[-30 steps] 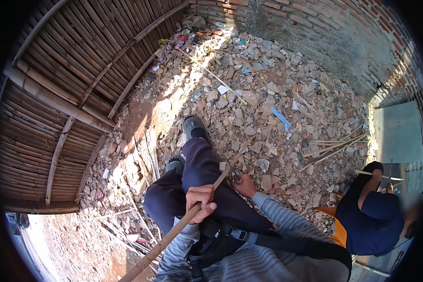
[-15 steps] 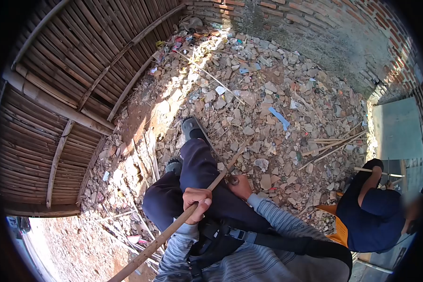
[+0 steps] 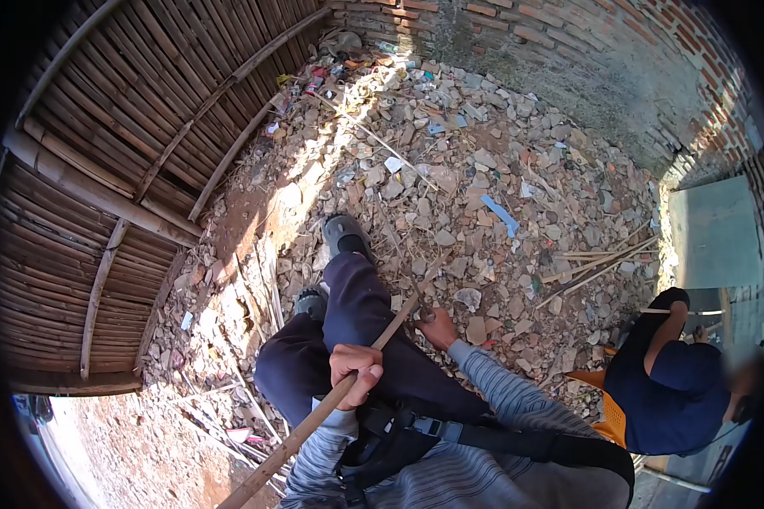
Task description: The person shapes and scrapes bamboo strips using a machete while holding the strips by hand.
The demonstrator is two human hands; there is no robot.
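My left hand [image 3: 356,373] is wrapped round a long wooden stick [image 3: 297,435], which slants from the bottom edge up past my knee. Just beyond it, my right hand [image 3: 438,329] grips the handle of what looks like a long-bladed knife [image 3: 427,315]. Its thin dark blade crosses near the upper part of the stick and blends into the rubble; whether the two touch I cannot tell. Beneath the stick are my legs in dark trousers [image 3: 356,297], with dark shoes [image 3: 345,234] on the stones.
Broken stone and brick rubble [image 3: 475,280] covers the ground. A bamboo wall [image 3: 102,178] stands left, a brick wall [image 3: 560,51] behind. Thin sticks [image 3: 598,270] lie to the right. Another person [image 3: 666,390] sits on an orange chair [image 3: 613,414], holding a stick.
My right hand has shifted slightly forward, and the blade has swung to a steeper angle. The stick's near end has moved a little to the right; my left hand keeps its grip.
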